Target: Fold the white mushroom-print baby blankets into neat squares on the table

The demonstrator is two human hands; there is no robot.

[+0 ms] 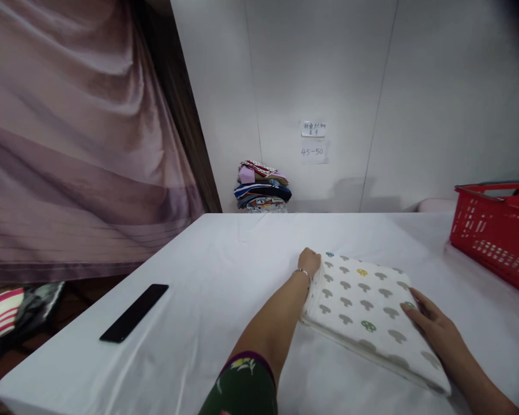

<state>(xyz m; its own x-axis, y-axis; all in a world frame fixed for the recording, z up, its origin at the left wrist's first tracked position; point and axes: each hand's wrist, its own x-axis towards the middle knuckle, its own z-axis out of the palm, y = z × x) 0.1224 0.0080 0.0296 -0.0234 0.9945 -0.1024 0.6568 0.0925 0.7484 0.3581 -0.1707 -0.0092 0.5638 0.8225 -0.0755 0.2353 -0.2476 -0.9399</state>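
A folded white cloth (358, 311) printed with grey, yellow and green mushrooms lies on the white-covered table (225, 259). My left hand (309, 263) is closed at the cloth's far left corner, its fingertips hidden behind the edge. On the opposite side, my right hand (430, 323) grips the right edge, thumb on top and the other fingers along the side. The cloth's layers show along its left and near edges.
A black flat slab (134, 313) lies on the left of the table. At the right edge stands a red plastic basket (497, 230). Folded clothes (263, 187) are stacked beyond the far edge, by a wall with paper notes (313, 141). A pink curtain (78, 144) hangs left.
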